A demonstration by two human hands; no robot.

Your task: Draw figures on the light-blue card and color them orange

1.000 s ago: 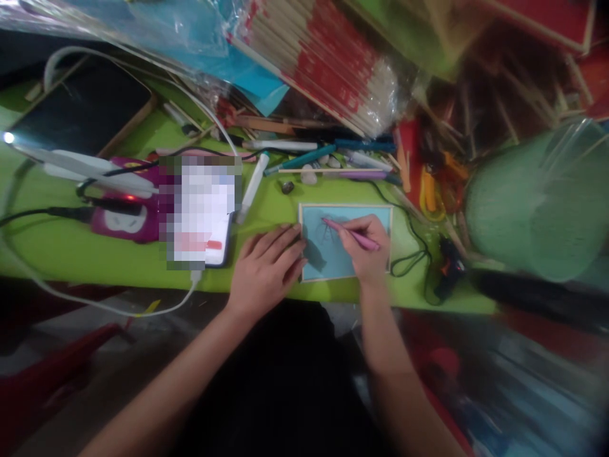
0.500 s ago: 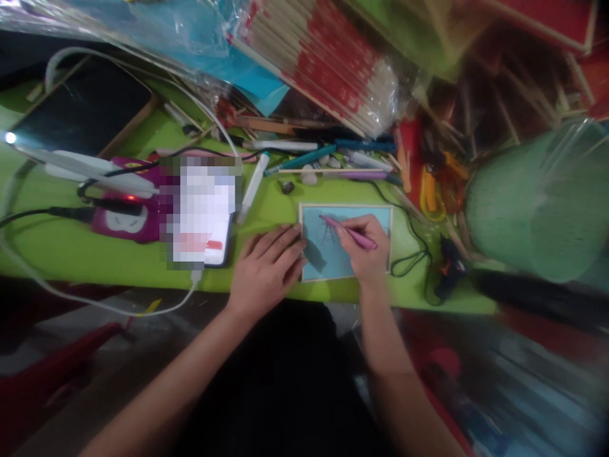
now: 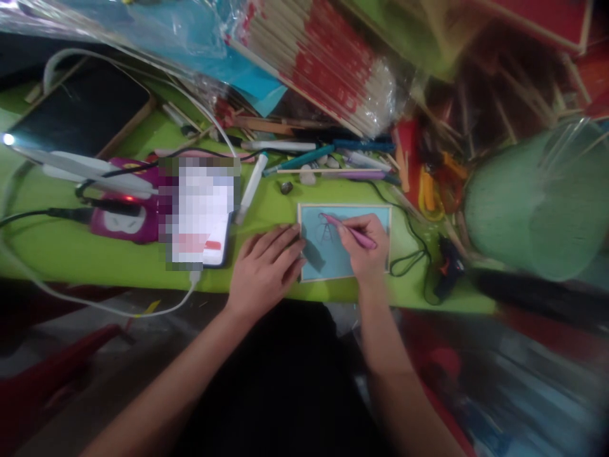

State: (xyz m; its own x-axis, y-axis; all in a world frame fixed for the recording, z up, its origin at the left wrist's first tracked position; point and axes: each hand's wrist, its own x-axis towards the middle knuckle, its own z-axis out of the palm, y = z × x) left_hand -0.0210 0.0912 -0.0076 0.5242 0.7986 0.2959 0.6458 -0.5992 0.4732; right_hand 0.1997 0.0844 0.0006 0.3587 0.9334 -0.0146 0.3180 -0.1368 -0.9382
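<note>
On the green table lies a small light-blue panel [image 3: 342, 260] edged with thin pale wooden strips. A thin dark line drawing [image 3: 326, 232] is on its left half. My right hand [image 3: 367, 244] grips a pink pen [image 3: 349, 233], whose tip points at the top of the drawing. Flat on the table, my left hand [image 3: 269, 263] has its fingers outstretched, and the fingertips touch the panel's left edge. A phone [image 3: 216, 222] with a lit, partly blurred screen lies left of that hand, a white cable plugged into it.
A purple power strip [image 3: 124, 219] with cables is at left. Behind the panel lie a white marker [image 3: 252, 187] and several pens [image 3: 304, 158]. To the right are yellow-handled scissors [image 3: 431, 193], a dark glue gun [image 3: 450, 263] and a green bucket [image 3: 537, 203]. Bundled red-tipped sticks [image 3: 323, 63] stand behind.
The pen tip has barely moved, staying near the top of the drawing. Both hands keep their places; the whole view has shifted very slightly.
</note>
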